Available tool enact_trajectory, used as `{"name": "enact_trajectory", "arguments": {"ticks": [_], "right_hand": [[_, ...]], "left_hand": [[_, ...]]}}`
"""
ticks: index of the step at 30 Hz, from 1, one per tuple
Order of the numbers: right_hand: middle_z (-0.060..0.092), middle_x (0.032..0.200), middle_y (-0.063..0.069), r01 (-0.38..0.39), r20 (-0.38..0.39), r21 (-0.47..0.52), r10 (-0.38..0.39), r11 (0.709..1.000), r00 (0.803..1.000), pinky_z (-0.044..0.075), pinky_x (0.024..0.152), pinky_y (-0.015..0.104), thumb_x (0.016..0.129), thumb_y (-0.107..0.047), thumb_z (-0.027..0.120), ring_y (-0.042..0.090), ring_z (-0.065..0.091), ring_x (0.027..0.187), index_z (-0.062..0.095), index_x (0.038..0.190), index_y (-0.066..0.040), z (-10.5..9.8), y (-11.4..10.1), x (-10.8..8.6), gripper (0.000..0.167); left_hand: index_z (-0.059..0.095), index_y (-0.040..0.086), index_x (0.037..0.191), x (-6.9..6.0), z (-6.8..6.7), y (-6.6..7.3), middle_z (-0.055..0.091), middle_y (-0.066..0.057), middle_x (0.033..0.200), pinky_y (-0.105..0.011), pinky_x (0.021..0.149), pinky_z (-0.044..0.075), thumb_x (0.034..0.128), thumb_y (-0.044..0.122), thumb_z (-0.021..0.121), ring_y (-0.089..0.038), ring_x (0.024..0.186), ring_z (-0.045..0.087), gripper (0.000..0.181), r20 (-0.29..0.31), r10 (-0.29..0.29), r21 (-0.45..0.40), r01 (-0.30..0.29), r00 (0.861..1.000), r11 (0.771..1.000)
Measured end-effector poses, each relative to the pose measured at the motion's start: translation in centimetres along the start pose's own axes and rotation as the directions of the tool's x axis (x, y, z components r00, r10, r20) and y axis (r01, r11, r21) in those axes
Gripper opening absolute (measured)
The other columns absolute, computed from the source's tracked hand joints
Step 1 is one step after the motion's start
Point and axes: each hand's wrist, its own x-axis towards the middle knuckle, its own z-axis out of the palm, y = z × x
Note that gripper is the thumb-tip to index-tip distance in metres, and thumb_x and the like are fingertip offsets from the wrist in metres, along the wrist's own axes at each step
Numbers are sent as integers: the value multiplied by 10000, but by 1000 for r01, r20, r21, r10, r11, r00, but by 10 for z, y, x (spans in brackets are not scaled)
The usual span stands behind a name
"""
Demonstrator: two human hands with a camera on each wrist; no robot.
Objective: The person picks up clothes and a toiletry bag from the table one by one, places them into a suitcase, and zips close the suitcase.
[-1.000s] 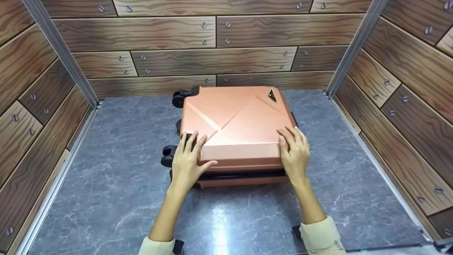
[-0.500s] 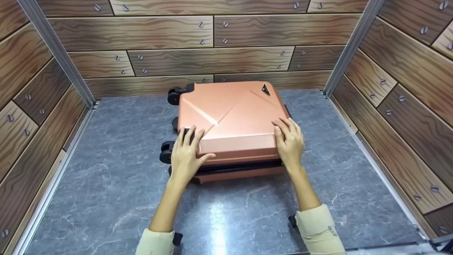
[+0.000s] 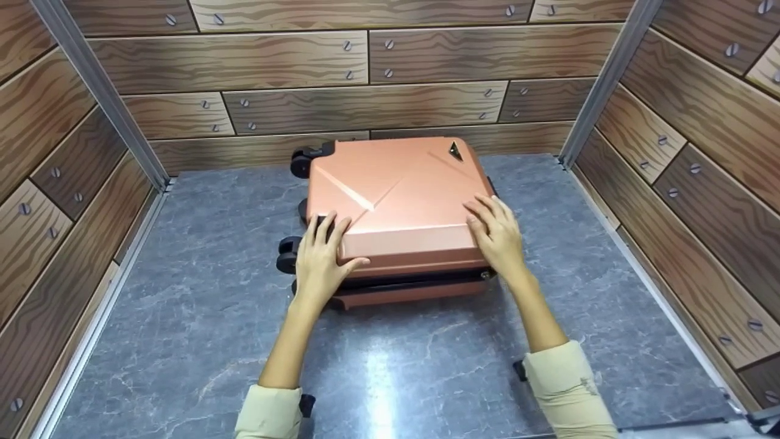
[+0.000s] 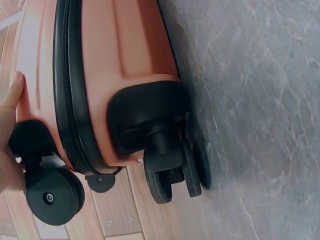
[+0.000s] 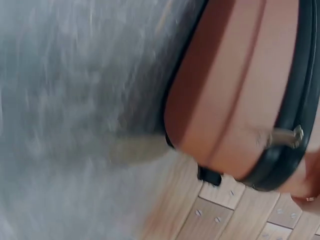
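Observation:
A salmon-pink hard-shell suitcase (image 3: 405, 183) lies flat on the floor, its black wheels (image 3: 289, 255) facing left and a small dark triangular badge (image 3: 455, 150) at its far right corner. My left hand (image 3: 318, 262) rests on the near left corner, fingers on the top and thumb along the near side. On the near right corner lies my right hand (image 3: 498, 238), its fingers spread over the top edge. The left wrist view shows the black zipper band (image 4: 67, 85) and a wheel mount up close. A zipper pull (image 5: 286, 136) hangs by the corner in the right wrist view.
Wood-plank-patterned walls (image 3: 292, 58) stand at the back and both sides, with metal posts (image 3: 600, 79) in the corners. Grey marbled floor (image 3: 201, 305) surrounds the suitcase. The suitcase's far edge is close to the back wall.
The suitcase has slid away toward the back wall and slightly left, both hands moving with it. My right wrist has swung a little outward to the right.

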Motion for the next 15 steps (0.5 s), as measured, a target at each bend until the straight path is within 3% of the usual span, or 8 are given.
{"name": "enact_trajectory", "arguments": {"ticks": [4, 10, 13, 15], "right_hand": [[525, 1271, 118, 55, 158, 1, -54, 998, 986, 269, 994, 519, 898, -258, 566, 374, 367, 1228, 631, 1170, -101, -13, 6, 11, 321], [372, 1421, 63, 110, 404, -38, -85, 993, 911, 225, 927, 673, 798, -457, 654, 372, 220, 1315, 502, 1334, -192, -26, 16, 18, 617], [311, 1457, 42, 119, 447, -28, -94, 992, 889, 217, 904, 700, 724, -522, 702, 372, 168, 1332, 452, 1372, -215, -27, 18, 17, 759], [315, 1454, 50, 125, 438, -10, -108, 992, 893, 223, 916, 687, 703, -520, 722, 381, 167, 1330, 455, 1370, -204, -25, 19, 16, 785]], "left_hand": [[549, 129, 1250, -1, 2, 2, 446, -125, 1322, -478, 1000, 290, 635, 580, 686, -380, 1259, 323, 775, 9, -15, -1, 15, 1000, 1000], [541, 127, 1256, -2, 4, 5, 433, -124, 1336, -487, 1003, 282, 654, 571, 686, -382, 1270, 302, 762, 19, -22, -8, 23, 1000, 1000], [543, 119, 1255, -4, 3, 7, 432, -132, 1338, -504, 1005, 270, 647, 542, 706, -397, 1269, 297, 759, 7, -30, 5, 30, 1000, 1000], [537, 108, 1264, -6, 2, 11, 425, -140, 1346, -507, 1023, 236, 650, 510, 724, -404, 1277, 280, 757, 5, -51, 17, 51, 999, 999]]}}
